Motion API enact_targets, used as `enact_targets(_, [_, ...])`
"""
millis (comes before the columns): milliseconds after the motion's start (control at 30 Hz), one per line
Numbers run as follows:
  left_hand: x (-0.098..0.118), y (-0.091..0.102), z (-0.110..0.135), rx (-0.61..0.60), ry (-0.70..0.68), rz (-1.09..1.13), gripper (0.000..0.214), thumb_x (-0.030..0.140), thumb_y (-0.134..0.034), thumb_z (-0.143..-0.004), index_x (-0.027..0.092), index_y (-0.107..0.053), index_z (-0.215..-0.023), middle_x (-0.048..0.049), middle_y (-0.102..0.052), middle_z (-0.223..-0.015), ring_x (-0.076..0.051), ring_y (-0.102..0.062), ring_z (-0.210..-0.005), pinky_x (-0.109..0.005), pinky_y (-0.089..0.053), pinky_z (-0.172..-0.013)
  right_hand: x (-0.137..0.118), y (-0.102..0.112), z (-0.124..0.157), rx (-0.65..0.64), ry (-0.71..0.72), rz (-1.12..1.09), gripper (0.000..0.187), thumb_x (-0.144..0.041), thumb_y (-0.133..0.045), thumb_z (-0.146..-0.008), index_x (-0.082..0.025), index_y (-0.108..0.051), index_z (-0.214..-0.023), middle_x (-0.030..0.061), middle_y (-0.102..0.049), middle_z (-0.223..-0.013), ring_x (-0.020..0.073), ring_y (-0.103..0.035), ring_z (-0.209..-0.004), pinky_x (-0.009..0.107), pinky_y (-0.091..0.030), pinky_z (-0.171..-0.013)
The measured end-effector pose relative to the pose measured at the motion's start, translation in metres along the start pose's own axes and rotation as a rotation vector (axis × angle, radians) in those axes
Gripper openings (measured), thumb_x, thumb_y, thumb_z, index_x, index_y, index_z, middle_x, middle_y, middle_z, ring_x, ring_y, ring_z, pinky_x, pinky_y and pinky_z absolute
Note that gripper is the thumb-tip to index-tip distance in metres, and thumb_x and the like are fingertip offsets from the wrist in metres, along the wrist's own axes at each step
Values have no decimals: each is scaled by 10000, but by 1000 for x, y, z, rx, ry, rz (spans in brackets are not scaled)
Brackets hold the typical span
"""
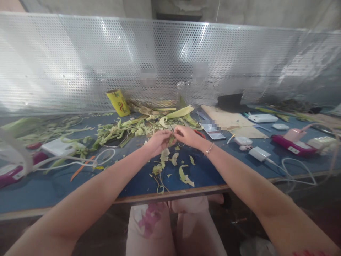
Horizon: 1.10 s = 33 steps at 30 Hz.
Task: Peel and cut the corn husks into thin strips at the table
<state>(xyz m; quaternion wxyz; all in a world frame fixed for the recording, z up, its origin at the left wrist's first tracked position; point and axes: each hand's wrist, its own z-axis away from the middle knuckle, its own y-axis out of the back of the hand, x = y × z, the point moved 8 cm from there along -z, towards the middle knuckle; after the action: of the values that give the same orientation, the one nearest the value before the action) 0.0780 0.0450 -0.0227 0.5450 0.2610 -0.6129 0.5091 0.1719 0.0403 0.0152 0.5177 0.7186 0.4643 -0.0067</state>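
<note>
My left hand and my right hand meet above the middle of the blue table, fingers pinched together. Between their fingertips is a small piece of pale green leaf, partly hidden by the fingers. Torn leaf scraps and curled leaf bits lie on the tabletop just below my hands. Behind them stretches a loose pile of green leaves and stalks, with one long, broad leaf on top. An orange-red loop, perhaps a scissors handle, shows beside my right wrist.
A perforated metal screen closes off the table's back. A yellow can-shaped container leans there. To the right lie a phone, brown cardboard, white chargers and a magenta power strip. White cables loop at left.
</note>
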Motion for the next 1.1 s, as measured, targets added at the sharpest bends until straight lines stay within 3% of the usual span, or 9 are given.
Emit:
enact_targets(267, [-8,0,-3,-42,68,20,111,50,-556,-787,88,-594,-690,-26,-606,-617,-56,-608,-585,-168,-528,-656,-8,-2,1,-3,48,84,100,-222,-410,-852,-192,-401,-757,-26,-441,-674,112,-393,-599,240,-302,-583])
enact_targets(567, [-6,7,-4,75,49,18,144,34,-527,-798,87,-603,-687,-18,-595,-586,-50,-598,-565,-179,-535,-660,-7,-1,1,8,46,85,118,-239,-365,-886,-199,-377,-775,-12,-441,-718,124,-399,-634,253,-322,-614])
enact_targets(800, [-9,8,-5,-1,75,-27,143,56,-555,-786,100,-574,-652,-12,-588,-567,-54,-585,-545,-170,-524,-615,0,-5,0,-18,4,2,94,-232,-392,-871,-199,-395,-783,-18,-451,-707,122,-411,-626,252,-333,-624])
enact_targets(1100, [-6,-1,-8,-163,-3,-185,124,171,-650,-736,100,-564,-682,-4,-581,-580,-65,-559,-556,-206,-466,-617,4,-6,2,-56,-47,-62,123,-259,-403,-870,-194,-416,-767,-30,-456,-650,114,-421,-592,250,-328,-608])
